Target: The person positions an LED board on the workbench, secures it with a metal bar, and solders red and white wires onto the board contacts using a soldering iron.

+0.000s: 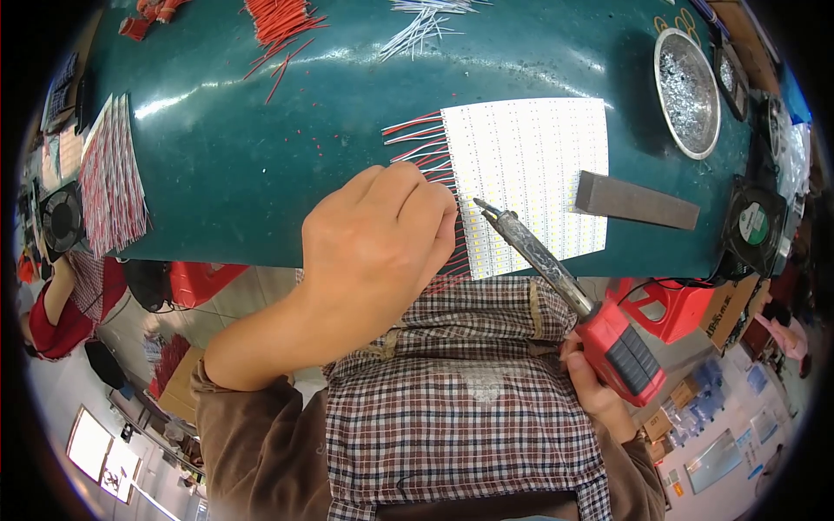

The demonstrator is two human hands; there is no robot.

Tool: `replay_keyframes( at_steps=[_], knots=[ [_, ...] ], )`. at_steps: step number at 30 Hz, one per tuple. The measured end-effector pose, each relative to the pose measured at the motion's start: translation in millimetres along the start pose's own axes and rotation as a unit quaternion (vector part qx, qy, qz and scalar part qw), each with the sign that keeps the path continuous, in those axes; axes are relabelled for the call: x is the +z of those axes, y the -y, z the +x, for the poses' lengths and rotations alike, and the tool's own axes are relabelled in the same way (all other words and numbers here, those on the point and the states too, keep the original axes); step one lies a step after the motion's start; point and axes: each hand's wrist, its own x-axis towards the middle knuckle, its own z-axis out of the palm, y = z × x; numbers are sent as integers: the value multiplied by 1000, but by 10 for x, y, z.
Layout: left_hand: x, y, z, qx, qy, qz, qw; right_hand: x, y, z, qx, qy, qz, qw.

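A white panel (pixel 530 139) of LED strips, with rows of small yellowish chips, lies on the green table. Red and white wires (pixel 415 130) stick out from its left edge. My left hand (pixel 378 230) is closed in a pinch over these wires, next to the edge; its fingertips and anything between them are hidden. In my right hand (pixel 595 391) is a soldering iron (pixel 556 269) with a red and black handle. Its tip hangs over the panel's left part, near my left fingers; whether it touches is unclear. A dark rectangular bar (pixel 638 201) rests across the panel's right edge.
Red wires (pixel 278 22) and white wires (pixel 417 30) lie loose at the back. Wired strips (pixel 115 178) are stacked at the left. On the right stand a round metal dish (pixel 688 94) with silvery bits and a black fan (pixel 754 226). A red stool (pixel 669 308) is beneath the table edge.
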Motion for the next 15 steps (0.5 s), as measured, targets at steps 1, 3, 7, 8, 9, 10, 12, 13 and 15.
replay_keyframes(
  at_steps=[1, 3, 7, 8, 9, 10, 12, 13, 15],
  knots=[
    [2, 0, -1, 0, 0, 0, 1000, 12, 23, 24, 0, -2, 11, 1000],
    [5, 0, -3, -2, 8, 6, 1000, 11, 30, 41, 1, -4, 23, 1000],
    [18, -5, -6, -5, 13, 13, 1000, 4, 12, 58, -24, 18, 2, 1000],
    [16, -9, -6, -6, 15, 18, 1000, 10, 11, 67, -37, 15, -1, 999],
    [13, -14, -6, -7, 16, 22, 1000, 18, 15, 74, -37, 16, 0, 999],
    [22, -11, -8, -7, 16, 21, 1000, 31, 21, 81, -34, 11, 9, 999],
    [41, -4, -14, -8, 14, 27, 1000, 41, 22, 98, -30, 6, 18, 999],
    [39, -4, -10, -8, 14, 26, 1000, 38, 28, 109, -33, 10, 16, 999],
    [30, -3, -2, -6, 15, 25, 1000, 31, 60, 135, -37, 14, 14, 999]
  ],
)
